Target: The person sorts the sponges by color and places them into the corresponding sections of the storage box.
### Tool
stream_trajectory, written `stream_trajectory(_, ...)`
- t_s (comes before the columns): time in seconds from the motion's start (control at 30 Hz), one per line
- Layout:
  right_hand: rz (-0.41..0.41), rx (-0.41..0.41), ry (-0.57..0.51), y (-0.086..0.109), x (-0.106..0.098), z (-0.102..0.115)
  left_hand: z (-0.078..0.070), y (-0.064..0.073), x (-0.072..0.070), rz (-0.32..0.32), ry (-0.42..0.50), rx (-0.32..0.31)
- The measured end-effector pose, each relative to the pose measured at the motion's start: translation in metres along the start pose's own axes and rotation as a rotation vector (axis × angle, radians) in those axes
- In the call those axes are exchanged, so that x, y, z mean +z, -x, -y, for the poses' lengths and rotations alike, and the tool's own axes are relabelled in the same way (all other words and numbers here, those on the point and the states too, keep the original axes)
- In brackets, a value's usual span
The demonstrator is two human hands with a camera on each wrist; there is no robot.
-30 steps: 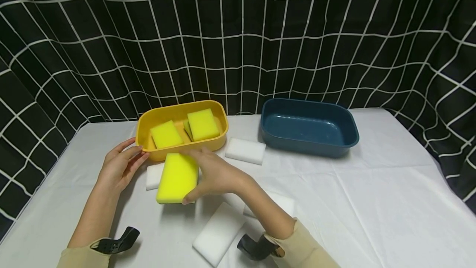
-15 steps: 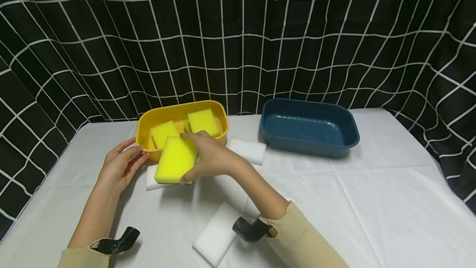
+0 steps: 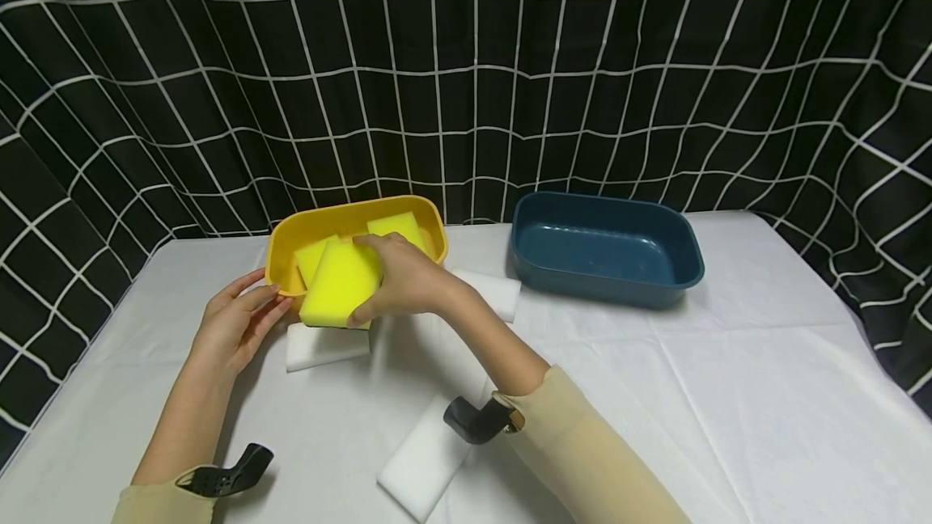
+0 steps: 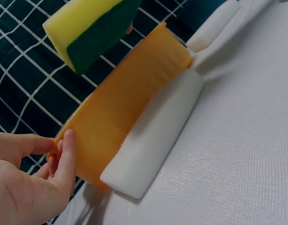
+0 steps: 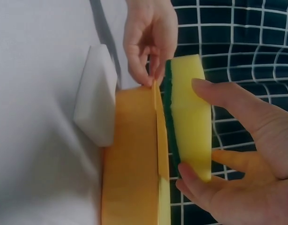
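My left hand (image 3: 236,326) pinches the yellow tub (image 3: 309,225) by its rim, finger-gap slight, while my right hand (image 3: 411,275), spread wider, grips a green-backed scouring sponge (image 3: 338,285) above the near wall.

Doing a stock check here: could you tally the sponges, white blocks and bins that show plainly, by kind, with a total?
Yellow sponges: 3
White blocks: 3
Bins: 2
Total: 8
Others may be hidden.

Blue bin (image 3: 606,253) — smooth, glossy plastic; held sponge (image 3: 341,281) — matt foam.
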State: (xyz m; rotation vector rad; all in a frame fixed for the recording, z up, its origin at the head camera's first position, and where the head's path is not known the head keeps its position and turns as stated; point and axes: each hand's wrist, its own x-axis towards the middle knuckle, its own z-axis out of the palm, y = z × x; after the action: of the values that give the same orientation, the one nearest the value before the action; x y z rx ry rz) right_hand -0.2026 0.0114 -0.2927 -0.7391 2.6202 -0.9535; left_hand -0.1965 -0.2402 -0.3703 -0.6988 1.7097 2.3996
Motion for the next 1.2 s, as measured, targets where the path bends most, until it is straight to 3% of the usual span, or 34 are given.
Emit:
stream_trajectory(0.77,-0.047,0.046,0.029,-0.038,-0.012,0.005,-0.001,-0.001,-0.002,0.020,0.025,-0.016)
stream_trajectory(1.2,-0.044,0.095,-0.008,-0.056,-0.016,0.004,-0.001,0.000,-0.002,0.015,0.032,-0.022)
